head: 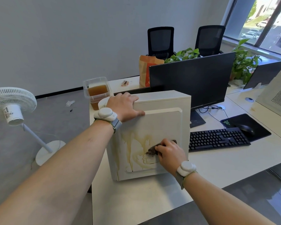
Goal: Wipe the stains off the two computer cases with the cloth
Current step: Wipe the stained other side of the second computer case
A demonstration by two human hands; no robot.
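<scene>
On the side panel of the cream metal computer case [152,130], your right hand [169,154] has its fingers curled over a bunched dark brown-grey cloth [152,151], pressing it flat against the panel low down and right of centre. Grip looks tight, likely so the cloth doesn't slip while you scrub. Yellowish drip stains [133,148] run down the panel left of the cloth and pool toward the lower edge; most are not yet wiped.

Your left hand [124,106] sits on the case's top left corner, fingers bent over the top edge, thumb laid along the panel. It probably braces the case so it doesn't slide or tip under the rubbing.

The case stands upright on the white desk [136,200], near its front left corner. Just behind it is a clear plastic tub of brown liquid [96,91], plausibly the stain source, so mind knocking it. To the right lie a black keyboard [217,138] and a black monitor [191,78].

The second pale computer case [277,95] shows only at the far right edge; whether it is stained I cannot tell.
</scene>
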